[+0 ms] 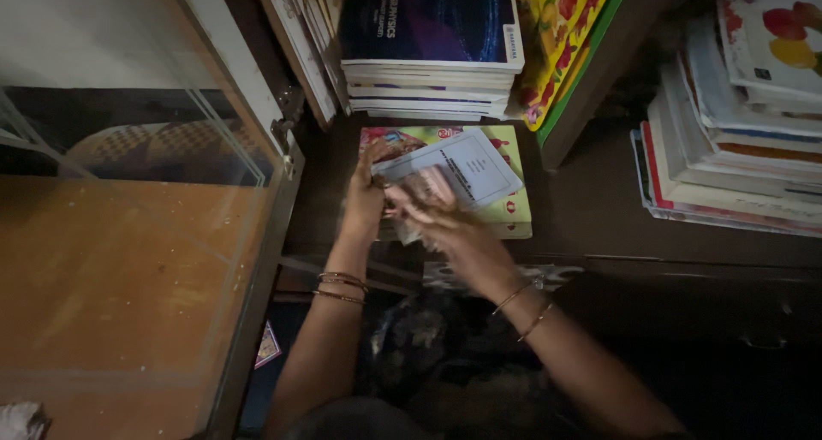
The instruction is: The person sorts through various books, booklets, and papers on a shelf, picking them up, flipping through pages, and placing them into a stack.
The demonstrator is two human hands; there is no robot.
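My left hand grips the left edge of a small stack of books lying flat on a dark shelf, its top cover green and yellow. My right hand is blurred with motion and rests over the front of that stack, fingers on a thin white booklet that lies tilted on top. Thin bangles circle both wrists.
A tall pile of books with a dark blue cover stands behind the small stack. A colourful fruit-patterned book leans to its right. Another book pile fills the right shelf. An open glass cabinet door stands at the left.
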